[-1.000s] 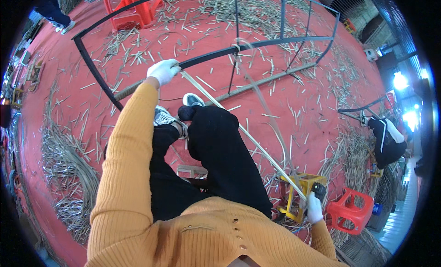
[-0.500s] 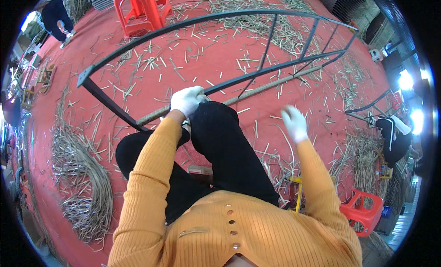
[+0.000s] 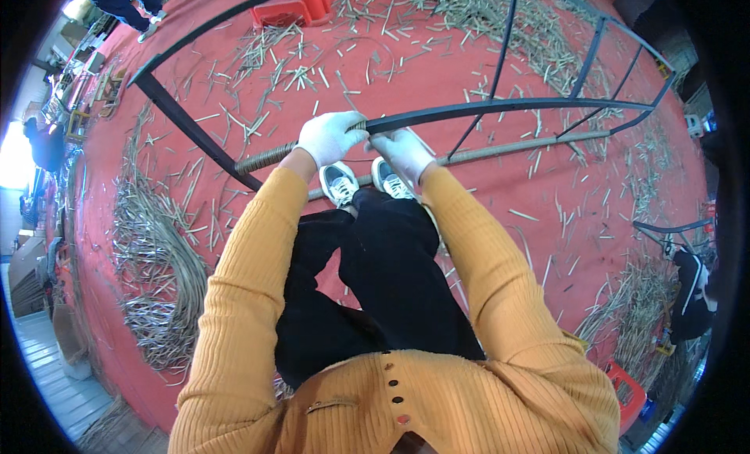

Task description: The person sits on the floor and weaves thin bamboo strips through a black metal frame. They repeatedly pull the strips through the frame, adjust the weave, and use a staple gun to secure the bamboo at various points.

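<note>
Head view: left hand [image 3: 330, 136] grip around wrapped dark frame bar [image 3: 500, 107], right hand [image 3: 402, 153] grip hidden beneath it.

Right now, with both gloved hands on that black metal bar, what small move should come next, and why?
Probably draw the strand tight with the right hand while the left hand pins the last coil. The wrapped section ends at the left hand; the black bar beyond it is bare.
</note>
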`<state>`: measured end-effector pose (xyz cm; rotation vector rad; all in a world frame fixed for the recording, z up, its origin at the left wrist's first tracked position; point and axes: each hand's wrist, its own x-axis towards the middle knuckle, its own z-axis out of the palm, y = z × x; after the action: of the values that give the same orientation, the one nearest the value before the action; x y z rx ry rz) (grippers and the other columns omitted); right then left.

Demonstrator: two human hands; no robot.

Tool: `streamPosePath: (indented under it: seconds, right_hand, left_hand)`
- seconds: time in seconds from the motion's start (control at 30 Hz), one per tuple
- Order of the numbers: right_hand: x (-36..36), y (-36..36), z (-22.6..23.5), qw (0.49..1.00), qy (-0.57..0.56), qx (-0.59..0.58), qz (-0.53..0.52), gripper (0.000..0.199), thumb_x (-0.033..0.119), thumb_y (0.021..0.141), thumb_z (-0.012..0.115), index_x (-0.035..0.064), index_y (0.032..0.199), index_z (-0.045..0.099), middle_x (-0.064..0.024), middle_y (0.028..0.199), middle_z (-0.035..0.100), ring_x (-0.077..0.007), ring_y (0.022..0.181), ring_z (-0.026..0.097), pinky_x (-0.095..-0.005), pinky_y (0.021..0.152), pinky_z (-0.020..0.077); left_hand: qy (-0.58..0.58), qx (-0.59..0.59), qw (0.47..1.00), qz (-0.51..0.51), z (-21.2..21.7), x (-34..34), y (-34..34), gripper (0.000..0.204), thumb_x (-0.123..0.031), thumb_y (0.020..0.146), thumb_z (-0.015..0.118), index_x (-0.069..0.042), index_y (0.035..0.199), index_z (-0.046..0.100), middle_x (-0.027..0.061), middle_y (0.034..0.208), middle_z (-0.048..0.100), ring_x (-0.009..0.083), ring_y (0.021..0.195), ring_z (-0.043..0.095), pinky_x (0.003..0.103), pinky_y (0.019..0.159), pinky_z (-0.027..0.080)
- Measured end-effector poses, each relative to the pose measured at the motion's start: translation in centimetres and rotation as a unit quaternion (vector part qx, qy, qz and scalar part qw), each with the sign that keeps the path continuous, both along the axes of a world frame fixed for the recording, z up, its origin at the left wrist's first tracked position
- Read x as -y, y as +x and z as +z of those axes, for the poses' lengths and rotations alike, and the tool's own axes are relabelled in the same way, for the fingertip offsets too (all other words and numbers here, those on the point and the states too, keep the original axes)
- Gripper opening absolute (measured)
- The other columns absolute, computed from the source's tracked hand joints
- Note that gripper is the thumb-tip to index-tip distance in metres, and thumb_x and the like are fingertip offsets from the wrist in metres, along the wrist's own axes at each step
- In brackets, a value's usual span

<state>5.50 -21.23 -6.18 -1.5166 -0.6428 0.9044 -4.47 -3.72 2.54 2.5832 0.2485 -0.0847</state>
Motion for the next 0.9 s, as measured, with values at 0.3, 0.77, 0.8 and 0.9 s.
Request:
streamPosePath:
  seconds: [0.3,0.77,0.8,0.9]
  right_hand:
    - [0.6,-3.3,4.3,0.992,-0.106,0.026,-0.06,0.037,0.033,0.103,0.051,0.0008,0.092,0.066,-0.013,0.084,0.067,-0.0219,0.083,0.063,-0.0351,0.078,0.0481]
    - [0.9,-0.9,8.8,0.82,0.026,0.547,-0.165,0.013,0.017,0.087,0.072,0.0076,0.093,0.065,-0.0094,0.088,0.064,-0.0313,0.075,0.062,-0.044,0.071,0.0455]
    - [1.6,-2.6,7.1,0.911,-0.098,0.387,-0.105,0.017,0.018,0.087,0.07,0.0078,0.098,0.063,-0.0113,0.091,0.064,-0.0339,0.09,0.062,-0.0491,0.082,0.0456]
    - [0.3,-3.5,2.2,0.849,-0.087,0.468,-0.228,0.017,0.018,0.087,0.068,0.0059,0.098,0.066,-0.0149,0.089,0.066,-0.0403,0.101,0.059,-0.0558,0.087,0.043]
  left_hand:
    - [0.023,0.107,0.994,-0.019,-1.0,-0.8,0.5,0.022,-0.027,0.093,0.063,-0.016,0.112,0.065,0.0089,0.104,0.069,0.0321,0.094,0.068,0.043,0.076,0.055]
    - [0.076,0.085,0.993,0.03,-1.4,1.9,1.5,0.029,-0.038,0.091,0.064,-0.013,0.106,0.068,0.0077,0.093,0.071,0.0298,0.086,0.069,0.044,0.076,0.053]
    - [0.049,0.036,0.998,0.022,-1.1,1.4,2.0,0.03,-0.039,0.093,0.062,-0.013,0.106,0.067,0.0092,0.091,0.071,0.0315,0.087,0.069,0.045,0.076,0.053]
    - [-0.102,-0.104,0.988,-0.052,-0.4,-0.2,3.5,0.033,-0.04,0.097,0.057,-0.01,0.106,0.068,0.0146,0.097,0.072,0.0359,0.093,0.068,0.046,0.08,0.053]
